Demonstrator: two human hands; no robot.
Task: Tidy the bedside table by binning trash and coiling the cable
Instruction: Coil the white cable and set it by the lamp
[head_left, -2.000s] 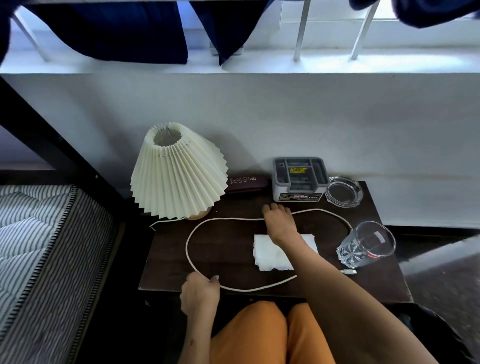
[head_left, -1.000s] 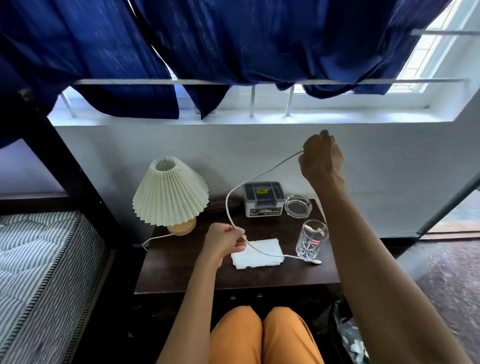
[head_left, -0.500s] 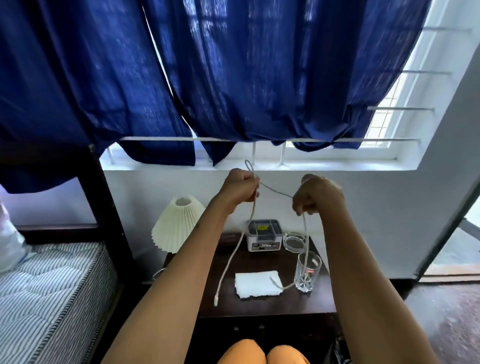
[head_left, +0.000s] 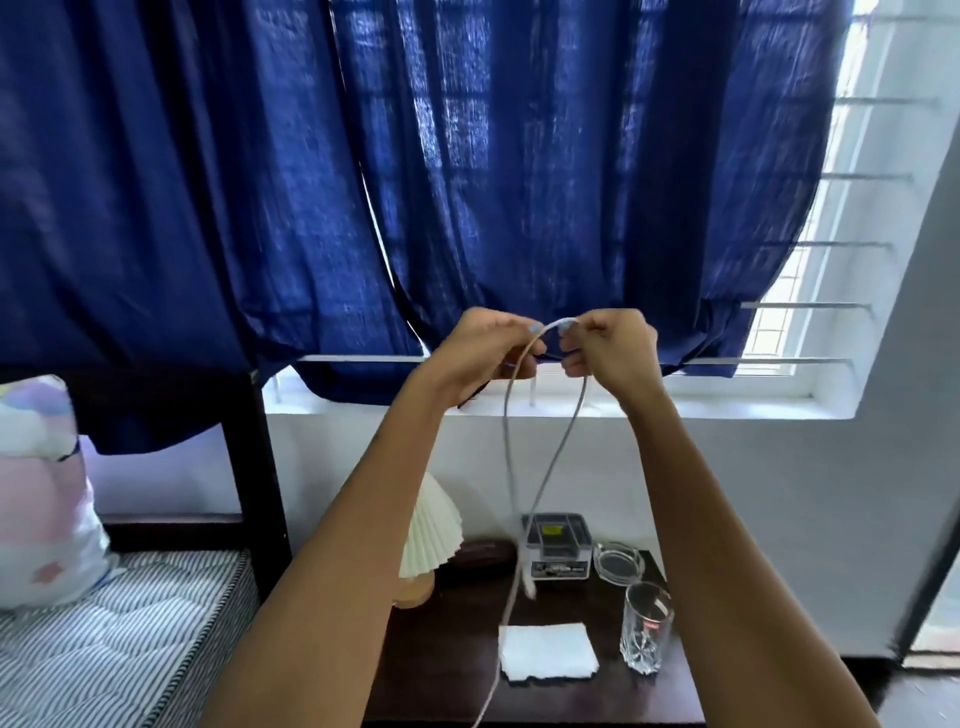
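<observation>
A white cable (head_left: 508, 447) hangs in the air, folded over at the top between both hands. My left hand (head_left: 480, 353) and my right hand (head_left: 610, 351) are raised in front of the blue curtain, close together, each pinching the cable's fold. Two strands drop down toward the dark bedside table (head_left: 452, 675); the longer one trails past the table's front edge. A white tissue (head_left: 545, 652) lies flat on the table.
On the table stand a pleated lamp (head_left: 431, 540), a grey box (head_left: 556, 545), a glass ashtray (head_left: 618, 561) and a drinking glass (head_left: 647, 629). A striped mattress (head_left: 104, 634) with a pillow lies left, beside a dark bed post (head_left: 254, 457).
Both hands lifted the cable off the table and came together at its fold. The view tilted upward, and the hanging strands now dangle side by side.
</observation>
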